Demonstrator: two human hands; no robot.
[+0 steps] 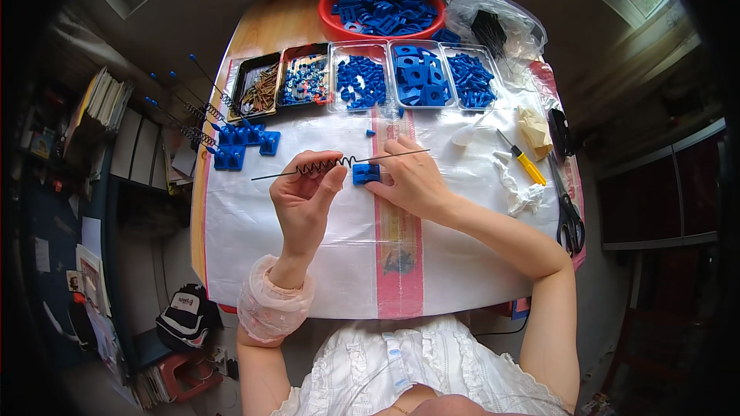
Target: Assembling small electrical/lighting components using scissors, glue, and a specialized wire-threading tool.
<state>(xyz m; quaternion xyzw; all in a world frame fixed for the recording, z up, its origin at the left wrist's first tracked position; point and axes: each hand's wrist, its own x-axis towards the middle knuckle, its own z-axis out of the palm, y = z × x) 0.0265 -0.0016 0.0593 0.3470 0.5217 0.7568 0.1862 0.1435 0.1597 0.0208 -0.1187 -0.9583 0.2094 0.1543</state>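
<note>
My left hand [303, 192] pinches a black wire spring [314, 166] whose straight ends stick out to both sides, nearly level. The coils sit at the fingertips, and the right-hand end passes in front of my right hand [414, 182]. That hand is closed on a small blue plastic block [365, 174], gripping it by its right side just below the wire. The block rests on or just above the covered table. Left of my hands stands a group of blue plastic pieces [240, 142], several with springs and thin rods [202, 132] rising from them.
Along the back stand trays of screws [260, 92], small beads or nuts [305, 81], and blue parts [416, 77]. Behind them is a red basin [327, 21] of blue pieces. At right lie a yellow-handled screwdriver [530, 168], crumpled tissue [523, 194] and black scissors [570, 227].
</note>
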